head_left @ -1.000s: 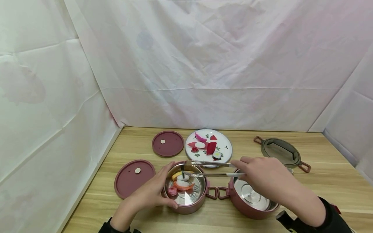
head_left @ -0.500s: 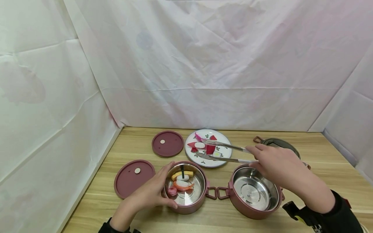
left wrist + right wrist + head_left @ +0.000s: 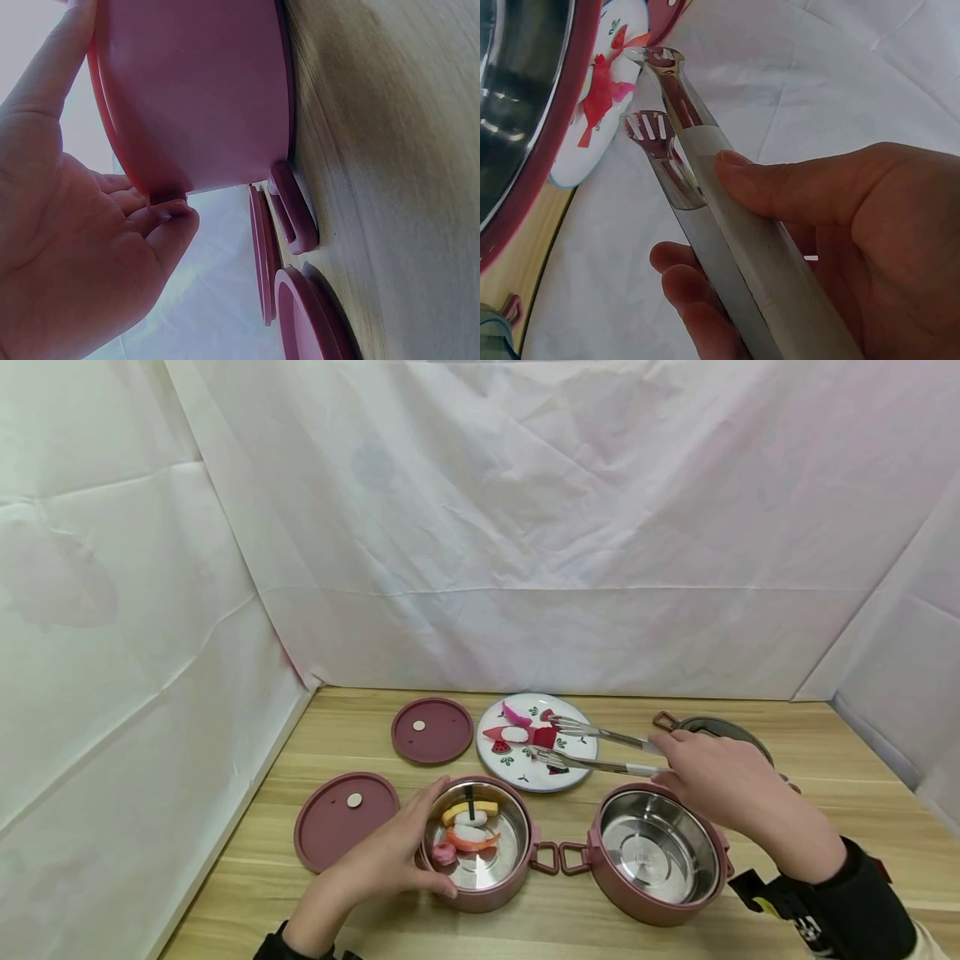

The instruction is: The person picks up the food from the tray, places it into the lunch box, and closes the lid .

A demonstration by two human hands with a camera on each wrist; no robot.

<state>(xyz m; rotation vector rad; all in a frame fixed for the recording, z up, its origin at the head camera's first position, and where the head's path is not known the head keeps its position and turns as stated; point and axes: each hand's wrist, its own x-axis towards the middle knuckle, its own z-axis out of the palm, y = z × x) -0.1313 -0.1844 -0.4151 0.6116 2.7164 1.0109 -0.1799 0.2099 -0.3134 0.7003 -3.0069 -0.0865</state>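
Observation:
My left hand [image 3: 386, 856] grips the left pink pot [image 3: 491, 900], thumb at the near rim. In the left wrist view its fingers curl round a small side handle [image 3: 169, 206]. Inside lie a yellow-topped toy sushi [image 3: 489, 807] with a black band, an orange-and-white sushi [image 3: 472, 837] and a pink round piece [image 3: 444, 853]. My right hand [image 3: 723, 781] holds metal tongs [image 3: 600, 766] by their pale handles, arms spread. The tips overlap the white plate [image 3: 540, 782], near a red piece [image 3: 544, 740]. A dark-edged piece there is partly hidden behind the lower arm.
A second pink pot [image 3: 645, 897] with bare metal inside stands at the right, its handle close to the left pot's. Two maroon lids [image 3: 330, 827] lie at the left. Behind my right hand a glass lid [image 3: 731, 727] is partly covered. White cloth [image 3: 525, 635] hangs behind the table.
The tongs have swung from over the left pot up to the plate, then shifted slightly right over it. My left hand and the pots stay put.

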